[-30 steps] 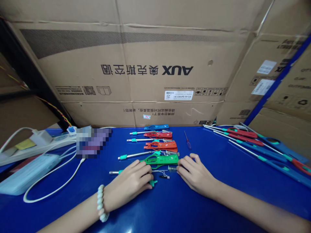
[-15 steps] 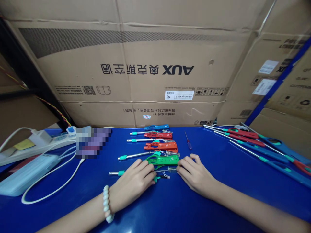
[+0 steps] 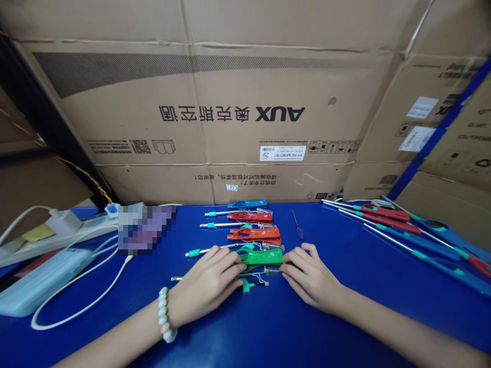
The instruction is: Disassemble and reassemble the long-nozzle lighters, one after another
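Note:
A green lighter shell [image 3: 264, 256] lies level between my hands. My left hand [image 3: 209, 281], wearing a bead bracelet [image 3: 163, 315], has its fingers bent over the shell's left end. My right hand [image 3: 312, 276] pinches at the right end, its fingertips by a small clear fuel tank [image 3: 271, 270]. Just below the shell are thin white wires, a black igniter piece [image 3: 261, 284] and a teal trigger [image 3: 247, 286]. A metal lighter tube [image 3: 176, 279] runs under my left hand, which hides most of it.
Beyond lie orange [image 3: 255, 235], red [image 3: 251, 217] and blue [image 3: 247, 203] shells with metal tubes. A screwdriver [image 3: 298, 227] is behind my right hand. Several long lighters [image 3: 399, 220] are piled right. Left are a power bank [image 3: 46, 281], cable and power strip [image 3: 95, 220]. Cardboard [image 3: 230, 66] stands behind.
My left hand has shifted slightly left, covering more of the nearest tube and uncovering the teal trigger. The right hand stays at the green shell's right end. The view has tilted slightly.

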Demonstrator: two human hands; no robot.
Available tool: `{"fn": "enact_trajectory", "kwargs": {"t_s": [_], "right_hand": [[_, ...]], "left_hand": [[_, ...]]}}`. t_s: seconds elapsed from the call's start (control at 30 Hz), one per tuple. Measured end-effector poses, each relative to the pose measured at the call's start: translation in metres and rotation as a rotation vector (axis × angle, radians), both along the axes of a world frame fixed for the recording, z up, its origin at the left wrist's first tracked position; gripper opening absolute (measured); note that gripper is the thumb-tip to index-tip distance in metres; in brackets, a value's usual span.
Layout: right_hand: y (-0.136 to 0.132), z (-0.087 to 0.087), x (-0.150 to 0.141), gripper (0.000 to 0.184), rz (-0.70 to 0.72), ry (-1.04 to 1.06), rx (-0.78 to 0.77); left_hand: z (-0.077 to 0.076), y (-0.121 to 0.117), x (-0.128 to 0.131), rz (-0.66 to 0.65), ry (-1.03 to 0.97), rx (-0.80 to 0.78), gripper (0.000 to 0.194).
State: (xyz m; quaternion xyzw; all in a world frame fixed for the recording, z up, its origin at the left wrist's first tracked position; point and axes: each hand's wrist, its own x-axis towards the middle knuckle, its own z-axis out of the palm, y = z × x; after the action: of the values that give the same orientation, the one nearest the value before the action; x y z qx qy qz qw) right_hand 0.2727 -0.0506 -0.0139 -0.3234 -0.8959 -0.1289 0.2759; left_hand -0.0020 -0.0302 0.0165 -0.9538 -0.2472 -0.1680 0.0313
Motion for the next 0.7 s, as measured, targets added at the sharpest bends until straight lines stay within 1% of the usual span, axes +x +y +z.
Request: {"fn": "enact_trajectory", "kwargs": {"t_s": [0.1,0.17,0.23,0.3,0.33,0.4,0.43,0.5,0.63,0.7], "right_hand": [[0.003,0.002,0.004,0.018,0.002,0.105,-0.036],[0.005,0.003,0.007,0.016,0.000,0.215,-0.036],[0.011,0.005,0.013,0.014,-0.024,0.362,-0.027],[0.019,0.006,0.020,0.013,-0.096,0.527,-0.044],[0.025,0.006,0.024,0.014,-0.161,0.610,-0.086],[0.037,0.004,0.032,0.021,-0.284,0.801,-0.231],[0.043,0.003,0.036,0.023,-0.337,0.916,-0.309],[0.052,-0.001,0.042,0.026,-0.398,1.005,-0.356],[0.061,-0.008,0.048,0.027,-0.463,1.103,-0.426],[0.061,-0.009,0.048,0.025,-0.473,1.135,-0.455]], "left_hand": [[0.005,0.011,-0.012,0.078,-0.110,-0.092,0.019],[0.005,0.022,-0.022,0.176,-0.238,-0.159,0.019],[0.003,0.035,-0.033,0.283,-0.413,-0.229,0.020],[-0.002,0.048,-0.042,0.373,-0.621,-0.335,0.026],[-0.005,0.053,-0.046,0.445,-0.717,-0.395,0.030],[-0.012,0.060,-0.051,0.559,-0.917,-0.524,0.038],[-0.016,0.061,-0.052,0.581,-0.936,-0.541,0.041],[-0.021,0.061,-0.051,0.611,-0.987,-0.564,0.045],[-0.026,0.058,-0.047,0.650,-1.088,-0.571,0.051],[-0.027,0.058,-0.046,0.663,-1.099,-0.573,0.051]]}}
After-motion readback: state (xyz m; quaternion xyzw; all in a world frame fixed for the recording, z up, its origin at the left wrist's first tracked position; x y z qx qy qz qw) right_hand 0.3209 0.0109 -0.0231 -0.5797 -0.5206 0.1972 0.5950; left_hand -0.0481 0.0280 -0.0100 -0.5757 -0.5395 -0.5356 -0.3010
